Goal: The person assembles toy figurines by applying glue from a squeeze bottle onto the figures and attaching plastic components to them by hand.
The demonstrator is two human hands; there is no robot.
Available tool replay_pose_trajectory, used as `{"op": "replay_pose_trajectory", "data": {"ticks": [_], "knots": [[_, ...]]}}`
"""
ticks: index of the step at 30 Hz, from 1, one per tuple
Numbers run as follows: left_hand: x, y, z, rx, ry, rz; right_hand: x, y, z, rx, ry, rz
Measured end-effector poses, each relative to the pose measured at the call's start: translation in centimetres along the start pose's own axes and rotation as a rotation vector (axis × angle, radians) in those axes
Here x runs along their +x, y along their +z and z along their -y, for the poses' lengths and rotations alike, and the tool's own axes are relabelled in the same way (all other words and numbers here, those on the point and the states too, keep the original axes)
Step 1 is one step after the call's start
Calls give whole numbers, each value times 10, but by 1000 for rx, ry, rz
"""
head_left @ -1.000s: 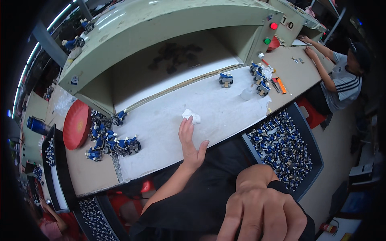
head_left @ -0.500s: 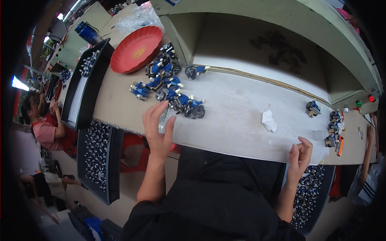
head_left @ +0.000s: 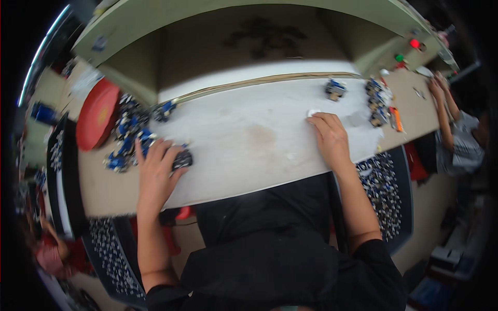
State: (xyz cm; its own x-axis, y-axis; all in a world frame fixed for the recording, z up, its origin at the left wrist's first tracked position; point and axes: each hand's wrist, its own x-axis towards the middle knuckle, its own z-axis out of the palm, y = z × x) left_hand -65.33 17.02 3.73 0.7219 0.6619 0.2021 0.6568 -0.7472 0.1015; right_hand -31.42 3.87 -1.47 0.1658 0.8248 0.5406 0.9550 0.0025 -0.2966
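At the left side of the white work surface, my left hand (head_left: pixel 156 173) is over the near edge of a pile of small blue-and-dark wheeled toys (head_left: pixel 129 127). Its fingers are spread, with thumb and forefinger on either side of one dark-wheeled toy (head_left: pixel 182 159); whether they touch it is blurred. My right hand (head_left: pixel 332 137) rests right of the middle, fingers together and bent over a folded white tissue (head_left: pixel 312 112). Only a bit of the tissue shows past the fingertips. A single toy (head_left: pixel 335 89) stands beyond this hand.
A red scalloped dish (head_left: pixel 97 116) lies beyond the pile. More toys (head_left: pixel 376 101) stand in a row at right beside an orange-handled tool (head_left: pixel 396 120). Trays of small parts (head_left: pixel 381 194) sit below the table's edge. A shelf overhangs the back; co-workers are at both sides.
The view has turned, shifting the table leftward. My right hand has moved forward from the table's near edge onto the tissue. My left hand has come over the toys at the pile's edge.
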Motion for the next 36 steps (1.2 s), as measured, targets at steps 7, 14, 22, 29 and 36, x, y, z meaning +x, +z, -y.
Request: {"op": "replay_pose_trajectory", "data": {"ticks": [7,14,22,29,36], "knots": [[16,30,-34,-461,-55,-151,-44,-43,-22,356,421,-496],[35,72,-74,-946,-31,-239,-31,-75,-79,430,474,-756],[21,59,-63,-576,12,-267,-20,-105,-210,-123,587,-109],[7,67,-55,-298,42,-227,0,-116,-187,-125,464,-184],[7,32,-59,-154,104,-212,7,-93,-145,-298,625,-124]]}}
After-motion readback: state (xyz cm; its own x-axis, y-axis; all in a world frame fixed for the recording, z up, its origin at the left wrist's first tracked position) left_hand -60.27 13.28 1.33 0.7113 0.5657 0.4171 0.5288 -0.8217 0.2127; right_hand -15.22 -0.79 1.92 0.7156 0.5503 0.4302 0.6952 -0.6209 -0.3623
